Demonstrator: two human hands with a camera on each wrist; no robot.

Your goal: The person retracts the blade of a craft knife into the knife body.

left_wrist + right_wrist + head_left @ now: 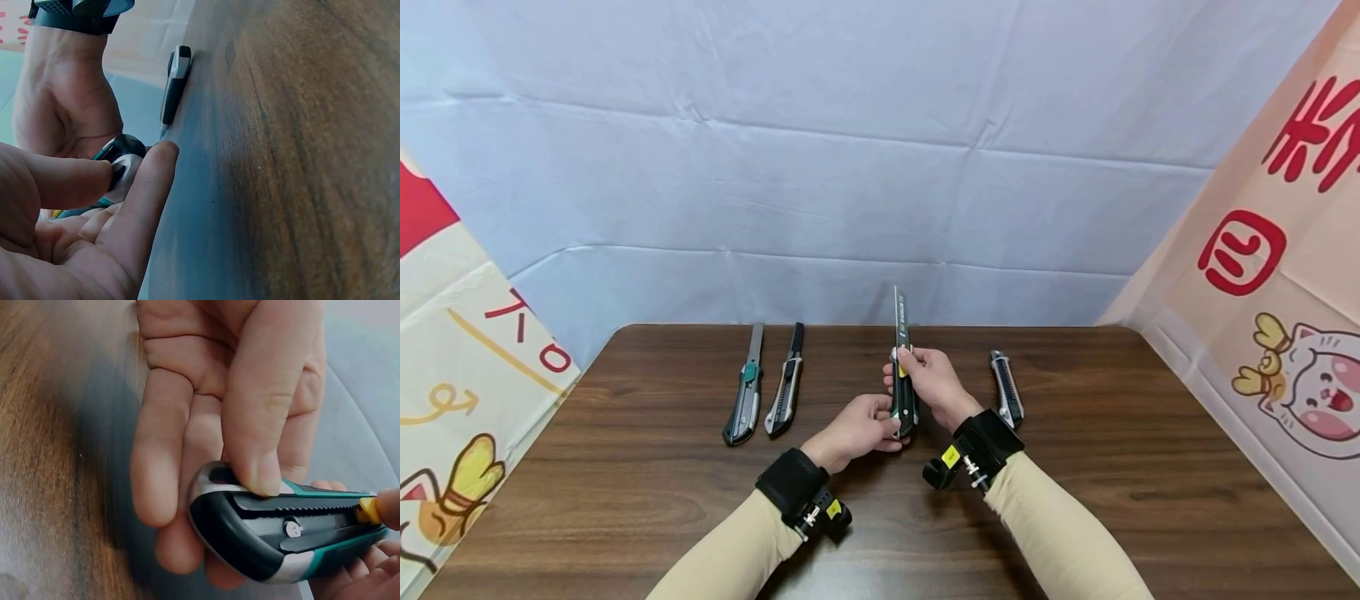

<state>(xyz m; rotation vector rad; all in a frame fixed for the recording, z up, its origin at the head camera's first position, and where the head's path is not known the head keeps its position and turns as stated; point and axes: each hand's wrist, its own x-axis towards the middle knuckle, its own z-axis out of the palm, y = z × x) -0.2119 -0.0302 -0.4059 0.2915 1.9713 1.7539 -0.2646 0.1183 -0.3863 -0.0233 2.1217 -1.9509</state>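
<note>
A large utility knife (904, 404), black with green and silver trim, is held pointing away, its long blade (901, 312) out past the handle's front. My right hand (934, 382) grips the front of the handle. In the right wrist view that hand's thumb (389, 509) lies against the yellow slider (367, 510). At the rear end, my left hand (859, 427) pinches the handle between its thumb (75, 182) and fingers. The left wrist view shows the rounded silver-and-black butt (127, 165) between them; the blade is hidden there.
Left on the brown wooden table (625, 467) lie a grey-and-teal utility knife (747, 396), blade out, and a silver-and-black one (786, 392) with a dark blade. A smaller utility knife (1007, 390) lies right, beyond the right wrist. A pale cloth (820, 183) hangs behind the table.
</note>
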